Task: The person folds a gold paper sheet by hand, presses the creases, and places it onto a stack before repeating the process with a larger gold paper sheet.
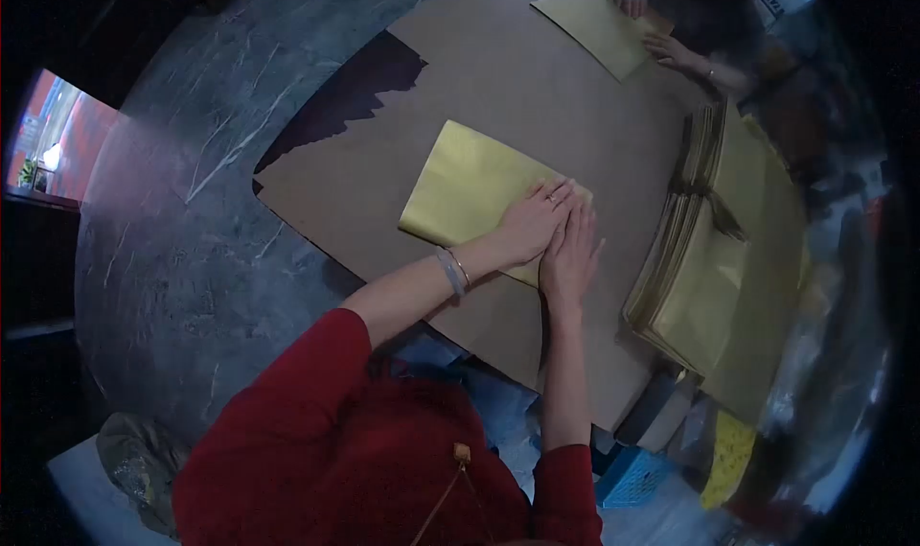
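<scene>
A gold-yellow sheet of paper (460, 177), which looks folded, lies flat on the brown board tabletop (383, 191). My left hand (539, 222) rests on its right part with the fingers stretched out and a ring on one finger. Beside it, my right hand (571, 258) lies flat along the sheet's right edge, its fingers straight and touching the left hand's fingers. Neither hand grips anything. The palms cover the sheet's lower right corner.
Stacks of folded gold paper (709, 297) stand at the table's right side. Across the table, another person's hands (661, 47) rest on a similar gold sheet (594, 28). A blue plastic basket (632, 477) sits below the near edge. Grey marbled floor (211, 201) stretches to the left.
</scene>
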`<state>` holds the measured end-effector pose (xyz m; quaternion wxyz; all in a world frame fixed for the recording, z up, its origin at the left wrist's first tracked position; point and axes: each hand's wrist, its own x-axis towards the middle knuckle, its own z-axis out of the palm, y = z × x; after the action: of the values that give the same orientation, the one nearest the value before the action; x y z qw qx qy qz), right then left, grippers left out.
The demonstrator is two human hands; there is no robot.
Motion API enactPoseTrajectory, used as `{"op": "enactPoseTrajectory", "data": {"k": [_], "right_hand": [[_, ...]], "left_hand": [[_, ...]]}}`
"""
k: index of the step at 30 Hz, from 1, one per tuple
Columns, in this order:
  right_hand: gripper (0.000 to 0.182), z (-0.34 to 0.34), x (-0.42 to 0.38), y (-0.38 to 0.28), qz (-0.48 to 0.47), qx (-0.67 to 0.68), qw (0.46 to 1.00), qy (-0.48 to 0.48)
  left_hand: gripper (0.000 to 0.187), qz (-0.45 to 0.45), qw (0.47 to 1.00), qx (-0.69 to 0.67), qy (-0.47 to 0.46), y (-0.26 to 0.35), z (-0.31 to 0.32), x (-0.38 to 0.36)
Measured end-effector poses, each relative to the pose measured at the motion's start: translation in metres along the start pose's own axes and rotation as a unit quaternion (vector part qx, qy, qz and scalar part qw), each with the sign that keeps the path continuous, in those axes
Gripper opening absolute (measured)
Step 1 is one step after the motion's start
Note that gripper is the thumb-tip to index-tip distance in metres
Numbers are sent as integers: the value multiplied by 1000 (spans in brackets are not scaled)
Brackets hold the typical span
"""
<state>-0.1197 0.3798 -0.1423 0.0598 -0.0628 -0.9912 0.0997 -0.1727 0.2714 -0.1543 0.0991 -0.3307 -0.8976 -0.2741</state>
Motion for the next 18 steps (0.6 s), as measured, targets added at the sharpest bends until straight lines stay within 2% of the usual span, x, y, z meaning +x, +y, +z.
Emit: {"op": "enactPoseTrajectory", "data": {"k": [1,3,7,15,18], "right_hand": [[50,-2,-1,-2,5,1,1000,-1],[50,4,1,3,0,-1,1000,-7],[50,3,-1,3,-7,6,1000,7],[51,-2,0,0,-4,-10,1000,-3],[50,1,-1,1,-1,10,1000,6]], "left_hand": [[50,-6,999,32,-17,-3,0,0],[52,-47,996,70,5,-6,-5,-4],[62,-123,989,80,-15,-21,-23,-8],[59,-241,954,171,41,-82,-69,-40],[61,-281,934,218,32,-99,-78,-48]]}}
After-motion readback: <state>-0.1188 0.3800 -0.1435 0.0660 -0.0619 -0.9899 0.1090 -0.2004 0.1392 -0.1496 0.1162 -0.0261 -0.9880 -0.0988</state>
